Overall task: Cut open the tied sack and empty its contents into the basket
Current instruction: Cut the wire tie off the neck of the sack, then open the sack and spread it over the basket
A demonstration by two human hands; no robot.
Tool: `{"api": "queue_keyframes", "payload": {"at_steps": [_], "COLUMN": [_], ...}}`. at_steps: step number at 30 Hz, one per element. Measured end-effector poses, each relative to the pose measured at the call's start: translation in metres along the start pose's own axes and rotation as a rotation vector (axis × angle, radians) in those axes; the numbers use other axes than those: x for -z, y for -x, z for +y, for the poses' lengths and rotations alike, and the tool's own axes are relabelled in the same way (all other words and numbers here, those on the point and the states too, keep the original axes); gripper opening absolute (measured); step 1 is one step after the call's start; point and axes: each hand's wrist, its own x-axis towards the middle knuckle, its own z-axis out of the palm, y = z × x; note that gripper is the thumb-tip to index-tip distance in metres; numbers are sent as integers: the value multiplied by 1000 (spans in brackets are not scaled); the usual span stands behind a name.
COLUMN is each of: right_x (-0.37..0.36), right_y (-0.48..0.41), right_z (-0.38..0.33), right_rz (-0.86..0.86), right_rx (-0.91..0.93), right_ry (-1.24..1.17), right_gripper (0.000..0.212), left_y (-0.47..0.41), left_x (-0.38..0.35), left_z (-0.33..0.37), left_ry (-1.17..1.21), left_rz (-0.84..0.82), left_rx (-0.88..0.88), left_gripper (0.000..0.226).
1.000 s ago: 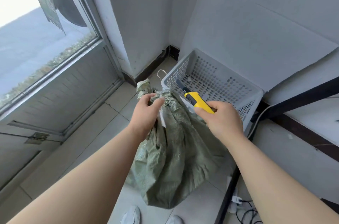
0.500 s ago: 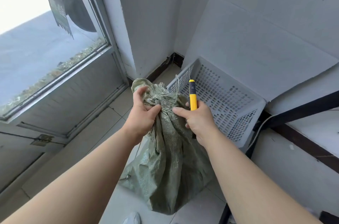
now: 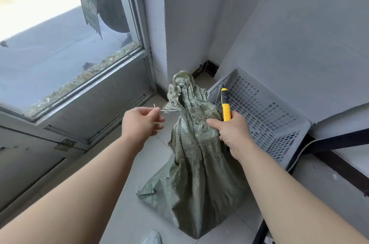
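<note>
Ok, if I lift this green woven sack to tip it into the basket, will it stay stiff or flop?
Probably floppy: the green woven plastic sack hangs in deep folds below the right hand gripping its neck. Likely not very full, since its lower corner lies flat on the floor.

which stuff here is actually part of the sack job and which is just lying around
In the job:
green woven plastic sack
thin pale tie string, pinched by left hand
yellow utility knife, held in right hand
white perforated plastic basket

Just lying about:
pale grey board leaning on the wall
black metal frame bar
small metal hinge
</note>
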Motion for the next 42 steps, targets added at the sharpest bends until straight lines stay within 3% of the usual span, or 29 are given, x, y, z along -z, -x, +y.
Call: {"api": "queue_keyframes", "payload": {"at_steps": [2,5,6,7,8,11,14,16,18,20,24,31,37,42], "right_x": [-5,-11,-13,-14,-15,-16,-13,-6,3,14,34,63,89,106], "right_y": [-1,-5,-8,-10,-12,-19,-25,-27,-28,-27,-21,-8,10,14], "right_z": [1,0,1,1,1,3,7,9,11,14,23,41,48,62], "right_rz": [12,38,42,44,46,57,86,91,78,60,8,32,65,57], "right_rx": [3,-10,-13,-16,-18,-30,-45,-64,-80,-83,-120,-180,-238,-274], "right_ry": [5,-5,-13,-21,-27,-45,-71,-114,-176,-192,-221,-220,-378,-455], "right_gripper": [27,27,25,23,22,31,33,26,24,27,23,14,28,8], "left_y": [-8,-23,-30,-34,-36,-31,-15,-8,-7,-8,-3,13,26,36], "left_x": [5,10,12,13,12,1,-21,-34,-46,-56,-71,-99,-120,-134], "left_z": [-1,1,-1,-2,-3,-9,-15,-23,-28,-29,-24,-17,-8,-8], "left_ry": [32,314,332,225,60,-298,-269,-263,-258,-193,-189,-181,-215,-206], "left_rz": [98,151,110,71,18,-127,-515,-665,-630,-550,-425,-402,-396,-368], "left_rx": [24,204,245,255,266,276,270,276,188,133,71,41,15,12], "left_gripper": [16,26,22,14,21,73,94,80,31,9,6,7,16,9]}}
